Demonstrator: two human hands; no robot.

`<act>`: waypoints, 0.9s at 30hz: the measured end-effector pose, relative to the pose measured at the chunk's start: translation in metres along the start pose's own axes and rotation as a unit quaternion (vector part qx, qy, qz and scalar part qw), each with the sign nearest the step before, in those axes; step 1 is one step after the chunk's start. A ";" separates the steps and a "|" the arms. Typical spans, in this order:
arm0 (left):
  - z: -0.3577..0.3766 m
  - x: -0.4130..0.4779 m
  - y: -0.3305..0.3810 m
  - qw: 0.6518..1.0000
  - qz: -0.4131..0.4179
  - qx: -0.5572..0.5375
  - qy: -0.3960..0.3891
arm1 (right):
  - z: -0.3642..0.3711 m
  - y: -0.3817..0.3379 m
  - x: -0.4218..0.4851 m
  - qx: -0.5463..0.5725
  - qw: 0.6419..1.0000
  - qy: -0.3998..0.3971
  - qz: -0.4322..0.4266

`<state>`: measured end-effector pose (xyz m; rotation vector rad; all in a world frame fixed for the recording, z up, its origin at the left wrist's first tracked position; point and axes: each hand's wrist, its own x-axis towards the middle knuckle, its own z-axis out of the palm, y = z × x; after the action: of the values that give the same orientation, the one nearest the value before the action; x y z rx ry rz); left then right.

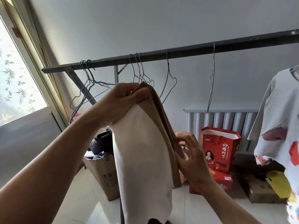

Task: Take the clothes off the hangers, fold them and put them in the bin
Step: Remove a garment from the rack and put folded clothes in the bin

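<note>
My left hand (119,102) pinches the top edge of a cream and tan garment (144,151) and holds it up in front of the rail. The garment hangs doubled over, tan side to the right. My right hand (191,157) grips its tan right edge lower down, fingers closed on the layers. Behind it, a dark metal rail (194,51) carries several bare wire hangers (140,70). A white T-shirt with red prints (278,120) still hangs on a hanger at the far right. A cardboard box (105,173) holding dark clothes stands on the floor behind my left arm.
A red gift bag (220,147) and a red box stand by the grey radiator (226,120). Another cardboard box (258,189) with a yellow bag (278,183) lies at lower right. A window fills the left side. White floor tiles run below.
</note>
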<state>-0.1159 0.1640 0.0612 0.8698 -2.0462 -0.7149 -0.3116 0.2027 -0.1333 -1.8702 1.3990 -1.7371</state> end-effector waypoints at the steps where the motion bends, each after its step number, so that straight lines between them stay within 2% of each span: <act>1: -0.001 0.000 0.000 1.000 0.000 0.001 0.004 | 0.001 -0.001 -0.001 -0.001 1.000 -0.001 -0.007; 7: -0.010 -0.004 -0.002 1.000 0.000 0.006 -0.006 | 0.002 0.001 -0.004 0.026 0.997 -0.045 0.063; 10: -0.025 -0.008 -0.006 1.000 -0.015 0.021 -0.004 | -0.019 -0.002 0.001 0.081 0.990 -0.047 0.108; 13: -0.041 -0.013 -0.009 0.998 -0.022 0.049 -0.019 | -0.048 -0.006 0.014 0.091 0.991 -0.013 0.102; 16: -0.050 -0.020 -0.010 0.994 -0.032 0.074 -0.068 | -0.070 -0.015 0.029 0.133 0.987 -0.002 0.086; 18: -0.051 -0.023 -0.010 0.993 -0.052 0.082 -0.064 | -0.082 -0.019 0.037 0.167 0.982 0.002 0.085; 22: -0.045 -0.025 -0.006 0.997 -0.068 -0.010 -0.032 | -0.096 -0.019 0.053 0.221 0.971 -0.004 0.091; 27: -0.033 -0.024 0.017 0.993 -0.080 -0.080 -0.018 | -0.089 -0.007 0.066 0.177 0.977 -0.003 0.120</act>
<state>-0.0836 0.1866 0.0802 0.9409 -1.9341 -0.9757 -0.3958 0.1938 -0.0617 -1.4553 1.1630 -1.7202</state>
